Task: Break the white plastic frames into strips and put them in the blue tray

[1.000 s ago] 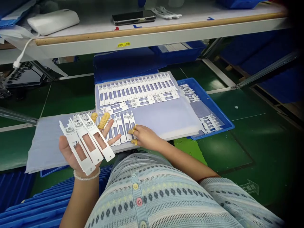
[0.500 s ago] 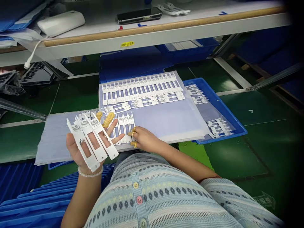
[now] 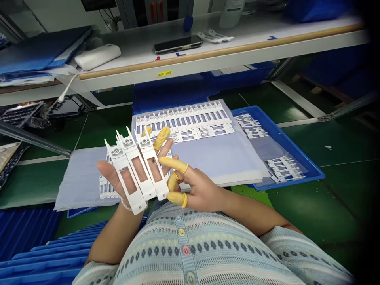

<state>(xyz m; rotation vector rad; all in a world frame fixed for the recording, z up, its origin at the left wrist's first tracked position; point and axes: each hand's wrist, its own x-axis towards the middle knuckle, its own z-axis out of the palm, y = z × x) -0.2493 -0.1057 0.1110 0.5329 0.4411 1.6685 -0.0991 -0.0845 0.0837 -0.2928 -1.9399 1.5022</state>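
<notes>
Three white plastic frames [image 3: 137, 201], each with a rectangular window, lie fanned out on my left hand [image 3: 128, 180], which is palm up. Two of its spread fingers wear yellow finger cots [image 3: 162, 136]. My right hand [image 3: 203, 189], also with yellow finger cots, has its index finger and thumb on the edge and lower end of the rightmost frame [image 3: 161, 189]. Behind the hands, rows of similar frames lie on a stack of translucent sheets [image 3: 208, 158]. My left hand and its frames hide part of the rows.
A blue tray [image 3: 314, 174] with more frames stands at the right. Farther back, a shelf [image 3: 133, 63] carries a phone [image 3: 178, 44], a white device [image 3: 97, 56] with a cable, and a few white parts [image 3: 215, 36]. Blue ribbed crates [image 3: 44, 261] lie at lower left.
My right hand has left the row on the sheet and come up to the frames in my left hand. The left hand has shifted right, and the view has tilted up.
</notes>
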